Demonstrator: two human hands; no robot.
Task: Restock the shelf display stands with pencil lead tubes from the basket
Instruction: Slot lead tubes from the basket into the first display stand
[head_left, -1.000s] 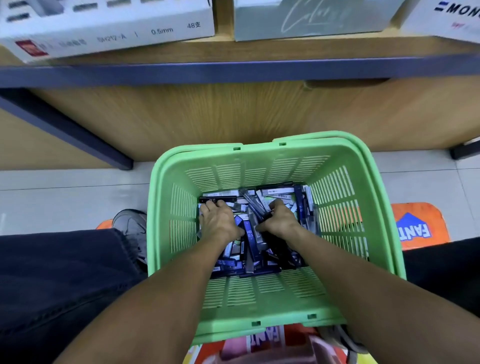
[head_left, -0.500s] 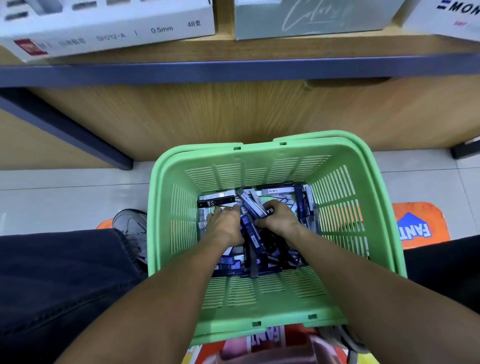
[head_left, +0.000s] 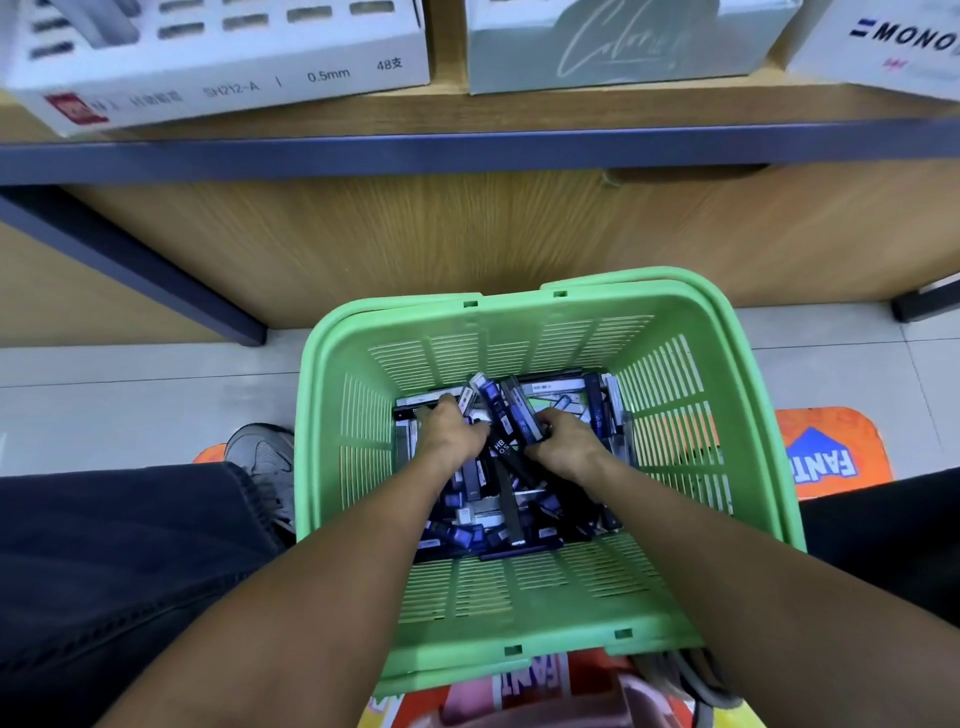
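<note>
A green slatted basket (head_left: 519, 597) stands on the floor between my legs. Its bottom is covered with several dark blue, black and clear pencil lead tubes (head_left: 498, 514). Both of my hands are down inside it. My left hand (head_left: 449, 431) and my right hand (head_left: 563, 444) face each other, fingers curled around a bunch of tubes (head_left: 511, 415) that sticks up between them. The fingertips are hidden among the tubes.
A wooden shelf with a dark blue front edge (head_left: 467, 150) runs across above the basket. On it stand a white slotted display box (head_left: 218, 57), a grey-green box (head_left: 613, 41) and a white box (head_left: 893, 47). An orange stool (head_left: 831, 452) and my grey shoe (head_left: 262, 462) flank the basket.
My hands have drawn closer together in the basket and gathered a bunch of tubes between them; the tubes now stand up higher between the two hands.
</note>
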